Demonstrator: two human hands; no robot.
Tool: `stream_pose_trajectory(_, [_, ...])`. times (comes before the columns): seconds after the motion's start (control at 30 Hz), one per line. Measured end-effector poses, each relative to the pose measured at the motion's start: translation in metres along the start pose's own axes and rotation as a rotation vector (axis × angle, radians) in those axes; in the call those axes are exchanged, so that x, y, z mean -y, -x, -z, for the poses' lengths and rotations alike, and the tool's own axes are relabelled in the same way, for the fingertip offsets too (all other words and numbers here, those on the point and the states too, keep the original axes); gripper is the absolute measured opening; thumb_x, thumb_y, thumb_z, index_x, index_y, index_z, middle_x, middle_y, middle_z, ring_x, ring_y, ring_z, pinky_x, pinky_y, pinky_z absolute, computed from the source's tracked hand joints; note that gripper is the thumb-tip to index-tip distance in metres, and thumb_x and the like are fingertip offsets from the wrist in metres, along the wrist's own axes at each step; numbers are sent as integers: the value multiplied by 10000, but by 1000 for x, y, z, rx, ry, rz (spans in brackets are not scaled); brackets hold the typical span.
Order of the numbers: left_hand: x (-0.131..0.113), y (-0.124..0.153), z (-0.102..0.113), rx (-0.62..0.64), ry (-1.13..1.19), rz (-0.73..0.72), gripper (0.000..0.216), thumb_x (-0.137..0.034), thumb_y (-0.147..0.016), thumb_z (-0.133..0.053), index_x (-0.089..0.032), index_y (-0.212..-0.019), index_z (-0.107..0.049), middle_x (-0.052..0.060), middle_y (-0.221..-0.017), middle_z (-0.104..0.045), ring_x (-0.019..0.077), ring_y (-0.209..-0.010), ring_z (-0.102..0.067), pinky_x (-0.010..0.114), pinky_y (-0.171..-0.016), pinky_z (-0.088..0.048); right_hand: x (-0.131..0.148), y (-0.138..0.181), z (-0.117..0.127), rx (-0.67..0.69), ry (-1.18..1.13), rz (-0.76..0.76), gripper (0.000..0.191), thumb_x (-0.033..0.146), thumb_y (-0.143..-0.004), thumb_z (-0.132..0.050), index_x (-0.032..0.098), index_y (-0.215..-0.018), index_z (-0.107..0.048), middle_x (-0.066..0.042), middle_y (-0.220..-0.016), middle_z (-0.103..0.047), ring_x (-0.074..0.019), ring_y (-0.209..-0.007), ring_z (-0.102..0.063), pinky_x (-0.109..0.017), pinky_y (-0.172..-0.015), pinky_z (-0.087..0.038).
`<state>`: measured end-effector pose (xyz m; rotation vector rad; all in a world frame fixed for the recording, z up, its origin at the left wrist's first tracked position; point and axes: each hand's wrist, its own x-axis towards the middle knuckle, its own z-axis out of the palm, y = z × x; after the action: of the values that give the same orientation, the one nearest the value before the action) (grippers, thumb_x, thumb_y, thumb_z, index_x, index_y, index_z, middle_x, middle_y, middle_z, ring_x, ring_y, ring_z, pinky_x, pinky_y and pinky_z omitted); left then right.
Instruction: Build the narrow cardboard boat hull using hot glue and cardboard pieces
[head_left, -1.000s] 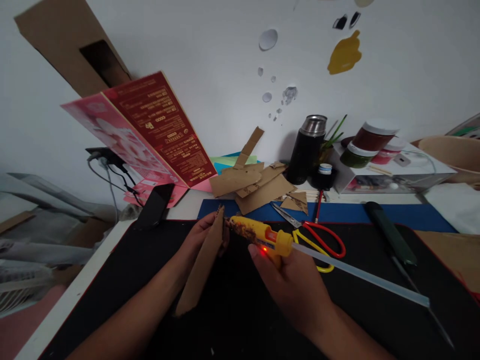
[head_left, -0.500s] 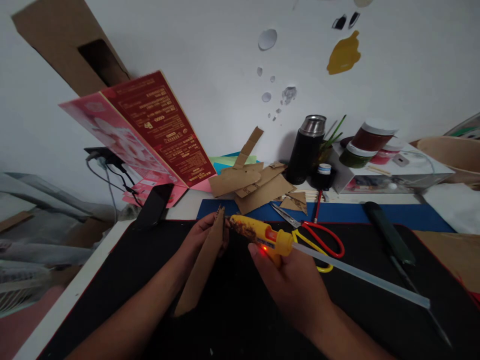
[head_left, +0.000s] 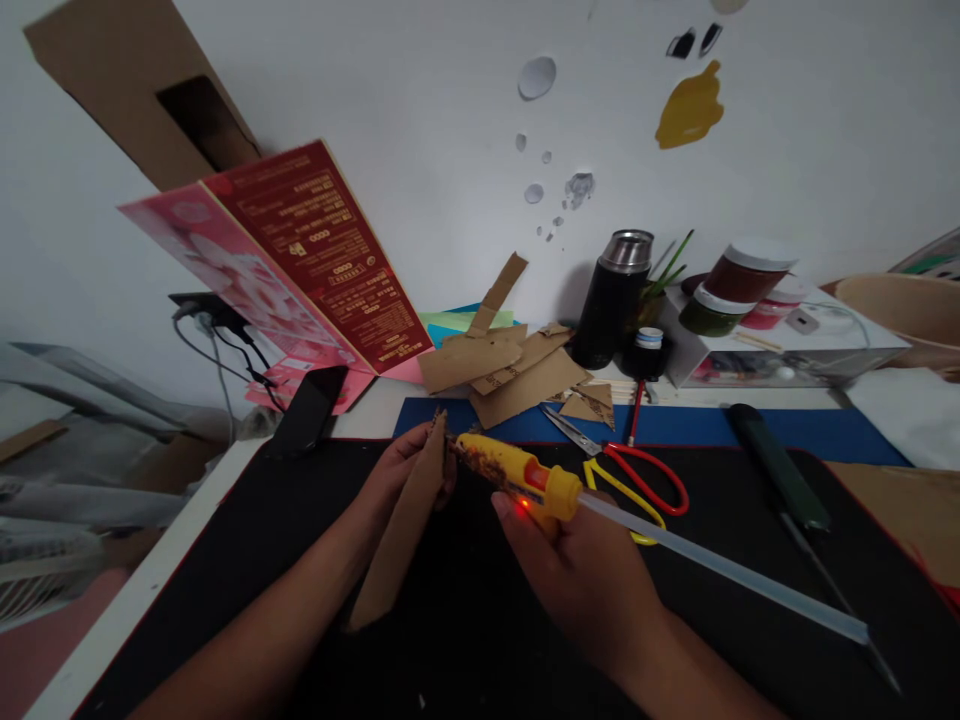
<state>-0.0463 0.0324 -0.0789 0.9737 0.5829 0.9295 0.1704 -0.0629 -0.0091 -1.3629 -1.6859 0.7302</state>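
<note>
While my left hand gripped the cardboard strip, my right hand clutched the yellow glue gun; writing on the red box stayed illegible.

Glue gun grip hidden inside right hand; nozzle tip against cardboard strip too small to judge contact. Left hand fingers hidden behind strip. Box cut off top-left. Red carton print unreadable.

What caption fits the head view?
Left hand holds a cardboard strip; right hand points a glue gun at its top.
</note>
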Motion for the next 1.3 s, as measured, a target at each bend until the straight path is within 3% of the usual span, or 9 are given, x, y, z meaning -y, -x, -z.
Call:
stream_pose_trajectory(0.4, [-8, 1, -2, -8, 5, 12, 358, -479, -894, -813, -166, -1022, -697, 7, -645, -719, 130, -474, -629, 185, -449, -456, 3, 1, 1, 10, 71, 52, 301, 370, -1025, -525, 221, -967, -779, -70, -829, -820, -256, -760, -789, -318, -680, -569])
stream_pose_trajectory(0.57, [-7, 2, -5, -45, 3, 15, 366, -471, -865, -839, -169, -1004, -685, 4, -646, -720, 135, -484, -625, 193, -450, -471, 2, 0, 0, -10, 78, 68, 298, 347, -1030, -532, 223, -994, -801, -79, -894, -835, -268, -847, -806, -317, -737, -589])
stream_pose_trajectory(0.93, [-9, 2, -14, -105, -14, 19, 438, -510, -787, -898, -162, -952, -689, 12, -613, -724, 129, -446, -612, 180, -426, -447, 4, -2, 4, -40, 88, 78, 271, 317, -1014, -557, 219, -955, -803, -85, -853, -828, -270, -809, -803, -322, -723, -600])
stream_pose_trajectory(1.13, [-9, 1, -11, -115, -2, 17, 380, -472, -831, -868, -164, -973, -696, 8, -607, -720, 132, -449, -615, 187, -432, -470, 3, 1, 2, -16, 105, 62, 285, 360, -1019, -538, 229, -936, -777, -64, -779, -798, -251, -718, -778, -313, -638, -558])
stream_pose_trajectory(1.3, [-9, 1, -10, -111, 7, 16, 337, -434, -854, -853, -160, -988, -710, 5, -618, -716, 122, -472, -617, 178, -447, -482, -1, 1, 1, 41, 103, 63, 313, 409, -1043, -521, 225, -968, -763, -72, -839, -819, -261, -749, -790, -323, -653, -553])
